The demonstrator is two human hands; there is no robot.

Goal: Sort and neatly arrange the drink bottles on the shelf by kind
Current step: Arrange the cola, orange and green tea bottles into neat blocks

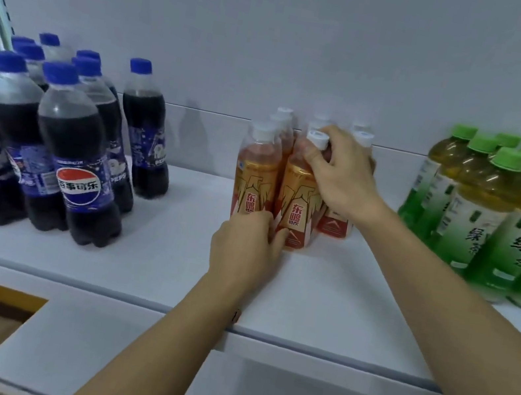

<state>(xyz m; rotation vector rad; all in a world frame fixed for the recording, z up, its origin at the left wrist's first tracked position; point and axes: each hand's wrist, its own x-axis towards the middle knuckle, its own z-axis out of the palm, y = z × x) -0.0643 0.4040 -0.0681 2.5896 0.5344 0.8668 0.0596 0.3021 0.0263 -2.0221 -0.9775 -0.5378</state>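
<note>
My right hand [340,173] grips the neck of a slim plastic orange bottle [300,190], white-capped with a glossy label. My left hand [245,247] presses the front bottles' bases on the smooth white shelf [173,251]. Cola bottles [63,141] crowd left of it; green tea bottles [499,218] stand right.
</note>
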